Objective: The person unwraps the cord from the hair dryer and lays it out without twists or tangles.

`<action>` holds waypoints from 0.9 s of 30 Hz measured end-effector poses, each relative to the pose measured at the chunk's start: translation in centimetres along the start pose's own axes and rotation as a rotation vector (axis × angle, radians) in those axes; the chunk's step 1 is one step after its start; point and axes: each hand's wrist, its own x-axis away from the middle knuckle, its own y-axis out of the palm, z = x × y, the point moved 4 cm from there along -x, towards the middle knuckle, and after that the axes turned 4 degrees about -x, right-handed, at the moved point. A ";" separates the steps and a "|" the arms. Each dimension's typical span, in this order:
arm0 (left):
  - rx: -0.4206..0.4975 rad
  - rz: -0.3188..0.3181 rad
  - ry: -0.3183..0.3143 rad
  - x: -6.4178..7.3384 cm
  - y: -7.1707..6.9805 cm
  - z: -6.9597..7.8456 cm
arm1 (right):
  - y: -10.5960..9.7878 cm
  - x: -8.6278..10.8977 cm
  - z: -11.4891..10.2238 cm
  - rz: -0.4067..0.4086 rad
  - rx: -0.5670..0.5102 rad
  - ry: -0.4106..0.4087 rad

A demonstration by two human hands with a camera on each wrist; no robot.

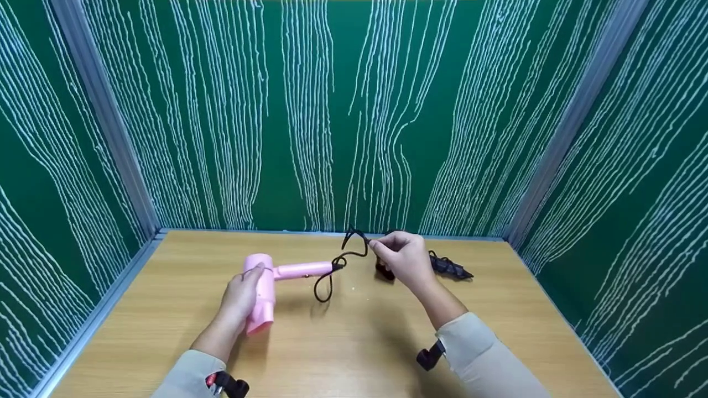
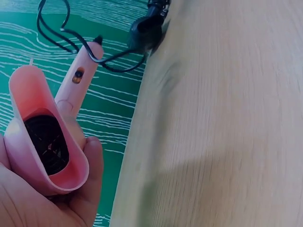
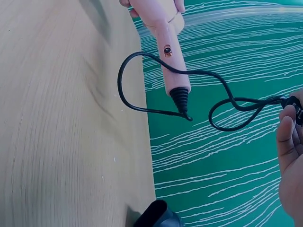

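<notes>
A pink hair dryer (image 1: 264, 293) is held in my left hand (image 1: 237, 298), the fingers wrapped round its barrel. Its wide nozzle (image 2: 78, 172) points toward me, and the handle (image 3: 171, 61) stretches to the right. From the handle's end a black cord (image 1: 357, 254) runs in loose loops to my right hand (image 1: 404, 260). There the thumb and fingers pinch the gathered cord; the palm hides part of what they hold. Behind the right hand lies a black appliance, partly covered, with an open tube end (image 3: 158, 215) and a cord-wrapped part (image 1: 451, 268).
The wooden table (image 1: 332, 359) spreads beneath both hands. Green panels (image 1: 354, 138) with white wavy lines stand at the back and sides, joined by grey metal posts (image 1: 105, 110). Small black devices (image 1: 430, 355) are strapped at the wrists.
</notes>
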 end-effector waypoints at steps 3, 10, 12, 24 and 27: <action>0.024 0.013 -0.005 -0.1 -0.3 0.0 | -0.5 0.2 0.1 0.008 0.010 0.001; 0.064 0.031 -0.040 -0.4 -1.2 -0.4 | -2.0 0.6 0.7 0.035 0.056 0.038; 0.066 0.035 -0.041 -0.5 -1.5 -0.5 | -2.6 0.7 0.9 0.045 0.061 0.043; 0.115 0.057 -0.092 -1.1 -3.9 -1.2 | -7.4 1.0 2.8 0.160 0.068 0.049; 0.105 0.081 -0.086 -1.3 -4.7 -1.4 | -8.9 1.2 3.3 0.185 0.078 0.074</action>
